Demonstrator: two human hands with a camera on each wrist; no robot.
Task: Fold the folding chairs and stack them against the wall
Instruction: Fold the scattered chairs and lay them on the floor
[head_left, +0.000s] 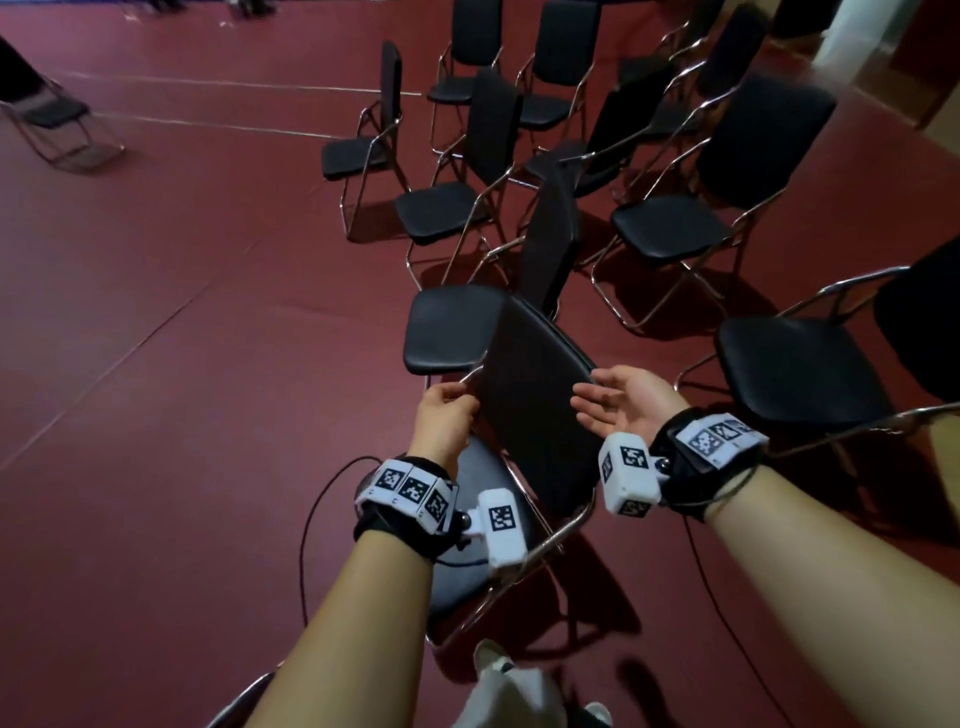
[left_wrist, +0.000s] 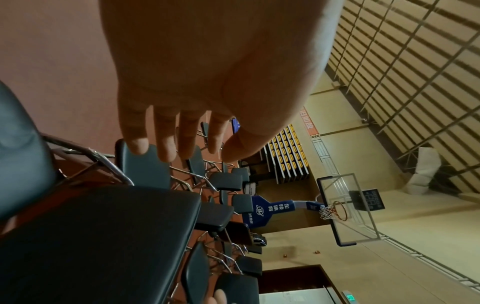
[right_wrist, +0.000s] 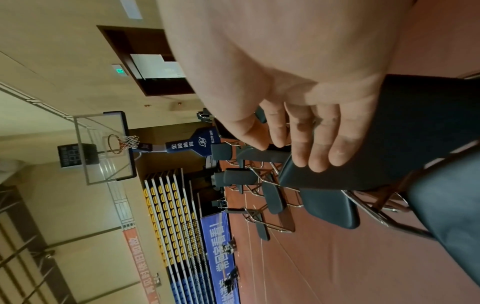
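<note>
A black folding chair with a chrome frame stands unfolded right in front of me. Its backrest (head_left: 535, 410) lies between my two hands and its seat (head_left: 467, 525) is below my left wrist. My left hand (head_left: 447, 397) hovers at the backrest's left edge with loosely bent fingers and holds nothing. In the left wrist view the left hand (left_wrist: 197, 154) hangs above the backrest (left_wrist: 103, 236), apart from it. My right hand (head_left: 592, 397) is palm-up and open at the backrest's right edge. The right wrist view shows the right hand (right_wrist: 285, 154) relaxed over the backrest (right_wrist: 415, 133).
Several more unfolded black chairs crowd the red floor ahead and to the right; the nearest seat (head_left: 447, 332) is just beyond my hands, and another chair (head_left: 800, 364) stands close on the right. One chair (head_left: 57, 119) stands far left. A cable (head_left: 306, 545) trails on the floor.
</note>
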